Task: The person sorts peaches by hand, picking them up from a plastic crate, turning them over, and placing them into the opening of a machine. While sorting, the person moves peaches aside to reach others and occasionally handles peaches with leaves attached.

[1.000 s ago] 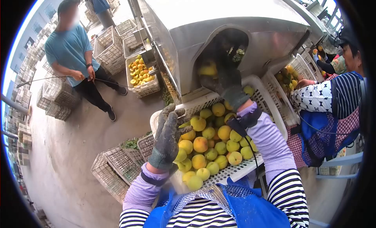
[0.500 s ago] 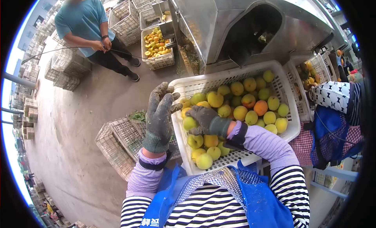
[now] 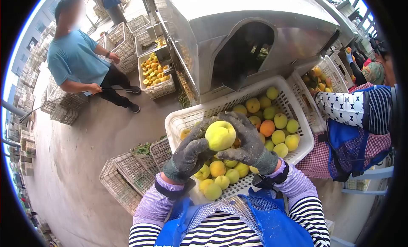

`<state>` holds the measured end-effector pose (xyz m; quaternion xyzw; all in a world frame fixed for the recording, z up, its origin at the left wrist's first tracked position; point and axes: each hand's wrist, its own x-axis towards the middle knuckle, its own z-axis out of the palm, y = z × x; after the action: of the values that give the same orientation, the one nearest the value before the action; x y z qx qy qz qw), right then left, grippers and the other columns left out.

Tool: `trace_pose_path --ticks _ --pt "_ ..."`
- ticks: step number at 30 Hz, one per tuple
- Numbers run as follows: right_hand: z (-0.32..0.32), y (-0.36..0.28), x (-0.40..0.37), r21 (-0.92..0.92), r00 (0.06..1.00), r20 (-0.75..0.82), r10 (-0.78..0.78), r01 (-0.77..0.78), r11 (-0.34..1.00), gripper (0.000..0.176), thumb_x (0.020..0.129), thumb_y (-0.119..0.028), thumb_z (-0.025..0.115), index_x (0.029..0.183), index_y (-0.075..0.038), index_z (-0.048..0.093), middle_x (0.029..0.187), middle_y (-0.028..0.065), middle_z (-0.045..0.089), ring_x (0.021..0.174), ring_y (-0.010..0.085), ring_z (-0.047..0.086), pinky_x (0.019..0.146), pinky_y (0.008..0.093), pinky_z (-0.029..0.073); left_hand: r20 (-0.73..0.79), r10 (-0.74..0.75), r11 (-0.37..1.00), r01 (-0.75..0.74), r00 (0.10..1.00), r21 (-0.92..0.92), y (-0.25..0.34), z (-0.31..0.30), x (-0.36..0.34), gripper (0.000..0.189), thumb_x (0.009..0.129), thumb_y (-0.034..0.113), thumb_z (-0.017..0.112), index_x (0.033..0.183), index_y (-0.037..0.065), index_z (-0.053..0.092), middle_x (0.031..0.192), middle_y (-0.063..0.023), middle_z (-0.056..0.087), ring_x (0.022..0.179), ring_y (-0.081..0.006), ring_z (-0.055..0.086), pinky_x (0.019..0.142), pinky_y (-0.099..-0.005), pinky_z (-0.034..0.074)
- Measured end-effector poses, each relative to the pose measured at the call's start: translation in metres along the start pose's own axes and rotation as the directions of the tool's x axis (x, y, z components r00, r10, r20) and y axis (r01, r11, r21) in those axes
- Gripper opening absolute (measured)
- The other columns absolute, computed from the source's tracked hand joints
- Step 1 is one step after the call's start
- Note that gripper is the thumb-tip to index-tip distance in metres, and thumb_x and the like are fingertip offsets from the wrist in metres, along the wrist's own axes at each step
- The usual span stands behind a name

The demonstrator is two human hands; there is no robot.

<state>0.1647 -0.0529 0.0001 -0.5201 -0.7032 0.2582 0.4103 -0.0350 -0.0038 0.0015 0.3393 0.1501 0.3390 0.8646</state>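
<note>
Gloved left hand (image 3: 189, 153) and right hand (image 3: 247, 141) pinch a yellow peach (image 3: 220, 135) between them above a fruit-filled crate (image 3: 298, 107).

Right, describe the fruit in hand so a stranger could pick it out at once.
From the large metal machine, drop to the white crate in front of it. Above that crate, the gloved left hand and right hand hold one round yellow fruit between them. Its neighbours lie in the crate; only this one is raised.
</note>
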Motion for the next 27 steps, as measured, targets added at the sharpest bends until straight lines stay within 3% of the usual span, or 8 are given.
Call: trace_pose_path --ticks 4,9,13,15,19,21,24,27 --pt "-0.017 -0.008 0.005 -0.242 0.974 -0.222 -0.053 -0.002 0.97 0.073 0.064 -0.043 0.087 0.12 -0.003 0.062 0.111 0.0161 0.063 0.105 0.0363 0.058 0.094 0.0468 0.046 -0.129 0.081 0.929 -0.028 0.988 0.37 -0.006 0.007 0.001 0.059 0.099 0.024 0.053 0.149 -0.001 0.033 0.145 -0.0165 0.046 0.129 -0.0263 0.051 0.107 -0.0402 0.044" --pt "-0.053 0.036 0.049 -0.68 0.938 -0.315 -0.142 -0.119 0.723 0.073 0.064 -0.052 0.084 0.116 -0.005 0.064 0.103 0.0143 0.067 0.096 0.0355 0.062 0.086 0.0469 0.049 -0.243 0.041 0.95 0.038 0.969 0.31 -0.003 0.007 -0.004 0.051 0.104 0.03 0.045 0.145 -0.001 0.039 0.14 -0.0163 0.05 0.127 -0.0271 0.053 0.1 -0.0398 0.047" --pt "-0.051 0.047 0.119 -0.651 0.95 -0.302 0.08 -0.266 0.711 0.068 0.067 -0.056 0.081 0.115 -0.01 0.065 0.106 0.0148 0.067 0.099 0.0358 0.064 0.084 0.0487 0.051 -0.342 0.115 0.914 0.036 0.933 0.404 -0.006 0.0 -0.002 0.052 0.103 0.03 0.049 0.144 -0.001 0.041 0.136 -0.0148 0.052 0.12 -0.0252 0.056 0.096 -0.037 0.049" --pt "-0.051 0.049 0.138 -0.737 0.936 -0.346 -0.065 -0.228 0.636 0.06 0.069 -0.05 0.081 0.11 -0.009 0.066 0.097 0.0127 0.068 0.09 0.0345 0.065 0.077 0.046 0.053 -0.415 0.138 0.909 0.051 0.899 0.413 -0.009 -0.011 0.005 0.056 0.101 0.027 0.056 0.146 -0.001 0.039 0.135 -0.0144 0.052 0.118 -0.0244 0.056 0.096 -0.0369 0.049" --pt "-0.056 0.035 0.107 -0.672 0.797 -0.399 -0.453 0.082 0.736 0.046 0.074 -0.042 0.081 0.102 -0.008 0.066 0.087 0.0109 0.068 0.081 0.0331 0.066 0.071 0.0425 0.054 -0.373 0.19 0.526 0.226 0.908 0.82 -0.029 -0.056 0.028 0.064 0.095 0.021 0.063 0.148 -0.001 0.034 0.133 -0.0197 0.054 0.12 -0.0276 0.056 0.094 -0.0351 0.049" --pt "-0.029 0.058 0.07 -0.643 0.929 -0.182 -0.321 0.134 0.754 0.039 0.078 -0.032 0.078 0.106 -0.009 0.067 0.09 0.0106 0.067 0.083 0.0325 0.065 0.071 0.0436 0.053 -0.454 0.122 0.446 0.36 0.883 0.819 -0.057 -0.089 0.046 0.067 0.092 0.021 0.064 0.148 -0.001 0.034 0.128 -0.0245 0.058 0.117 -0.0311 0.058 0.093 -0.0353 0.048" --pt "0.023 0.115 0.039 -0.602 0.943 0.314 0.115 0.103 0.792 0.048 0.078 -0.03 0.075 0.12 -0.01 0.063 0.105 0.0124 0.066 0.099 0.0323 0.064 0.083 0.0452 0.052 -0.669 -0.25 -0.061 0.679 0.7 0.732 -0.053 -0.057 0.074 0.076 0.089 0.034 0.065 0.149 0.0 0.033 0.134 -0.0263 0.054 0.12 -0.0354 0.056 0.098 -0.0396 0.046" --pt "0.096 0.204 0.013 -0.712 0.965 0.26 -0.015 0.202 0.673 0.055 0.079 -0.032 0.073 0.127 -0.011 0.056 0.116 0.0146 0.065 0.109 0.0312 0.062 0.091 0.0444 0.05 -0.773 -0.252 -0.425 0.651 0.582 0.628 -0.111 -0.1 0.086 0.083 0.088 0.052 0.06 0.152 0.006 0.031 0.149 -0.0215 0.041 0.134 -0.039 0.043 0.111 -0.0454 0.035"
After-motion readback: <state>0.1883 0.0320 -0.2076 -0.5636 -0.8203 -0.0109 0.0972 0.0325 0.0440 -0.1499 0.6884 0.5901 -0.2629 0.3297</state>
